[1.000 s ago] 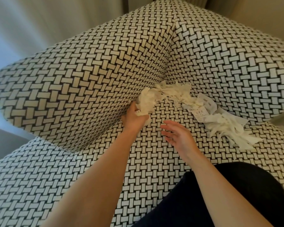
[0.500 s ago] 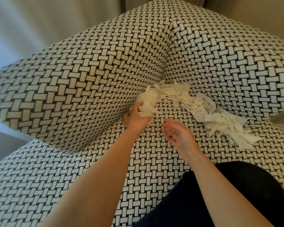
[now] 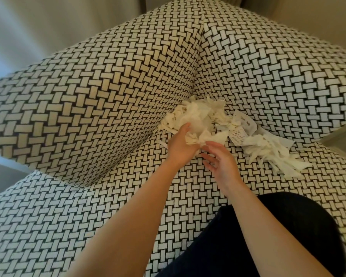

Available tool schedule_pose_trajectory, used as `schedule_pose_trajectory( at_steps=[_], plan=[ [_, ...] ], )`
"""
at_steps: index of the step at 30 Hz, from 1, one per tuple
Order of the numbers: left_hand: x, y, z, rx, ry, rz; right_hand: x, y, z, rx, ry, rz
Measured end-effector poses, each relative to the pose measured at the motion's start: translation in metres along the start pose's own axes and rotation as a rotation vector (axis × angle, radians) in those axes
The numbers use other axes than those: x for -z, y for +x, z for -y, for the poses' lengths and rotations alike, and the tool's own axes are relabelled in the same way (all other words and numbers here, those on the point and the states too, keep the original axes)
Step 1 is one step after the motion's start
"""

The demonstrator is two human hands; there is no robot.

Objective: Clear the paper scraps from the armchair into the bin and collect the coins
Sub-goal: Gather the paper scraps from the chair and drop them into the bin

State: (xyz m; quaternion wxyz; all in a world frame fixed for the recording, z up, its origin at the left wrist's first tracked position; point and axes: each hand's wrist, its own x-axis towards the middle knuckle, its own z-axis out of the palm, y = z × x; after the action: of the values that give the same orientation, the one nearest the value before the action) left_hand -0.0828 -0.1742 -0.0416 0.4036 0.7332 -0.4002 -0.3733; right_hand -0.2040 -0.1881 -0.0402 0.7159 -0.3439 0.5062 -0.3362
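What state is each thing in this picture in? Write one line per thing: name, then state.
Left hand, gripping the wad.
Right hand, open, fingers spread, beside the wad.
Wad, bunched in the seat corner.
Scraps, loose, strewn along the seat back.
Label, printed side up among scraps.
Armchair, littered with paper.

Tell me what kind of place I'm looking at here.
Probably a home or hotel sitting room. A basket-weave upholstered armchair fills the view, what look like pale curtains hang behind it, and torn paper scraps with a printed slip litter its seat.
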Motion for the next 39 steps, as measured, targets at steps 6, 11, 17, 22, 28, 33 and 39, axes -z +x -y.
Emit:
schedule_pose_trajectory(
  at_steps=[6, 11, 17, 22, 28, 33, 39],
  plan=[
    [0.01, -0.025, 0.008, -0.024, -0.066, -0.013, -0.003, -0.004, -0.004, 0.035, -0.23, 0.098],
    [0.013, -0.043, 0.022, -0.032, -0.085, -0.017, -0.005, -0.01, -0.007, 0.064, -0.418, 0.245],
    [0.013, -0.059, 0.031, 0.012, -0.049, -0.142, -0.005, -0.018, -0.005, 0.085, -0.519, 0.192],
    [0.016, -0.064, 0.035, 0.029, -0.001, -0.204, 0.0, -0.024, -0.002, 0.159, -0.49, 0.097],
    [0.032, -0.063, 0.041, 0.073, 0.061, -0.298, 0.004, -0.024, 0.001, 0.201, -0.435, -0.076],
    [0.038, -0.053, 0.045, 0.07, 0.17, -0.263, 0.005, -0.029, 0.004, 0.216, -0.396, -0.118],
    [0.038, -0.037, 0.047, 0.033, 0.383, -0.07, 0.008, -0.028, 0.001, 0.248, -0.482, -0.178]
  ],
)
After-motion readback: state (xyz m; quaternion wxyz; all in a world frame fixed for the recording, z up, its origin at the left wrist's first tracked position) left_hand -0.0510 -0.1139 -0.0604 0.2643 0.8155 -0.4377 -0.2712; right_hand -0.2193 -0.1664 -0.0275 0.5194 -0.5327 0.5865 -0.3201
